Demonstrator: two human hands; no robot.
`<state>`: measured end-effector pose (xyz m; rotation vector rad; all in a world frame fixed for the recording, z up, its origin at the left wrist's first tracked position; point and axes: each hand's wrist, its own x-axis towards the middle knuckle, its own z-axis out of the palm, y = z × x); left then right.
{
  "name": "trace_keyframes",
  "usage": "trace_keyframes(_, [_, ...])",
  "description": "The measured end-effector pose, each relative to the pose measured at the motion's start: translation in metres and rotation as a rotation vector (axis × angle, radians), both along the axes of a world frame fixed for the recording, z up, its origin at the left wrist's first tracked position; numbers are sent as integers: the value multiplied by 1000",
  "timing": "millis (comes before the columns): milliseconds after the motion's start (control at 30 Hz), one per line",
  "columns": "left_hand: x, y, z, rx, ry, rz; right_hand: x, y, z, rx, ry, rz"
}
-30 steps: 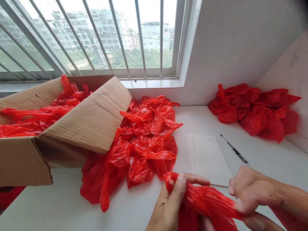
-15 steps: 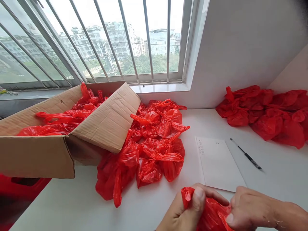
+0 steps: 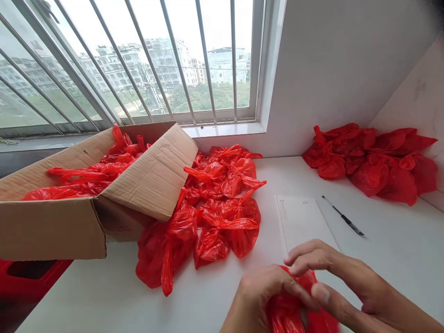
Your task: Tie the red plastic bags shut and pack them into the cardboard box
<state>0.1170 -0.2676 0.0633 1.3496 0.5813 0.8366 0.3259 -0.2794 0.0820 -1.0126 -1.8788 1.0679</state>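
Observation:
Both my hands work on one red plastic bag [image 3: 294, 312] at the bottom edge of the view. My left hand [image 3: 263, 300] is curled over the bunched bag and grips it. My right hand [image 3: 333, 282] reaches in from the right, fingers bent around the top of the same bag, thumb pressed on it. Most of the bag is hidden under my fingers. It sits low over the white counter [image 3: 398, 249].
A heap of knotted red bags [image 3: 215, 208] lies mid-counter beside an open cardboard box [image 3: 62, 222] holding more red bags. Another red heap [image 3: 371, 162] fills the back right corner. A white paper sheet [image 3: 301, 217] and a black pen [image 3: 343, 221] lie between. Barred window behind.
The stretched-out bag has been gathered into a tight bunch. My right hand moved over the top of it and my left hand closed round it. The view shifted slightly.

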Motion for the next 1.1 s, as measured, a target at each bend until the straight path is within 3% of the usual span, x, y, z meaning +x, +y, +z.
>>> trace_keyframes(133, [5, -9, -7, 476, 301, 332, -7, 9, -12, -263, 20, -1])
trace_keyframes(200, [8, -12, -10, 648, 348, 478, -9, 10, -17, -315, 52, 13])
trace_keyframes(400, [11, -5, -22, 885, 362, 555, -8, 11, -20, -321, 46, 137])
trace_keyframes(500, [8, 0, -27, 943, 418, 534, -6, 11, -21, -290, 43, 107])
trace_keyframes(700, [-12, 6, -43, 1038, 628, 415, 8, 11, -24, -195, -130, -110])
trace_keyframes(933, [-70, -3, -90, 1095, 747, 585, 49, 9, -49, -243, -286, -335])
trace_keyframes(1000, [-74, -6, -97, 1038, 758, 591, 51, 8, -58, -314, -259, -379])
trace_keyframes(1100, [-60, -8, -96, 967, 748, 593, 44, 6, -68, -352, -90, -418])
